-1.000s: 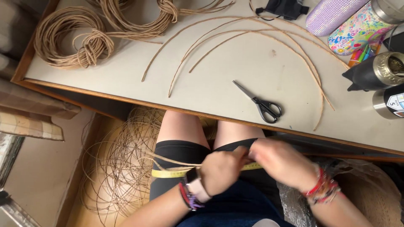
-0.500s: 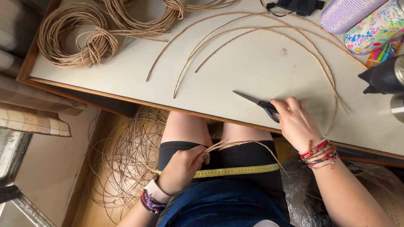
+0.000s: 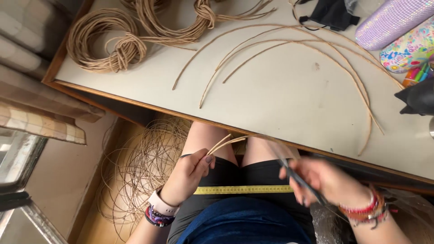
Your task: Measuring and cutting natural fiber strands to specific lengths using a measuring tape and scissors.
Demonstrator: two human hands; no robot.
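Note:
My left hand [image 3: 187, 174] pinches a thin tan cane strand [image 3: 228, 142] above my lap, its ends fanning up toward the table edge. My right hand [image 3: 323, 180] grips black-handled scissors [image 3: 294, 174], blurred by motion, with the blades pointing up toward the strand. A yellow tape measure [image 3: 244, 190] lies flat across my thighs between the two hands. Three long curved cane pieces [image 3: 289, 43] rest on the white table [image 3: 280, 99].
Coiled cane bundles [image 3: 106, 43] sit at the table's far left. A loose tangle of cane [image 3: 140, 171] lies on the floor left of my legs. A lilac case [image 3: 391, 20], a flowered pouch [image 3: 407, 47] and a black object [image 3: 418, 97] crowd the right end.
My right hand picked the scissors off the table and brought them down to my lap near the strand. My left hand stayed on the strand.

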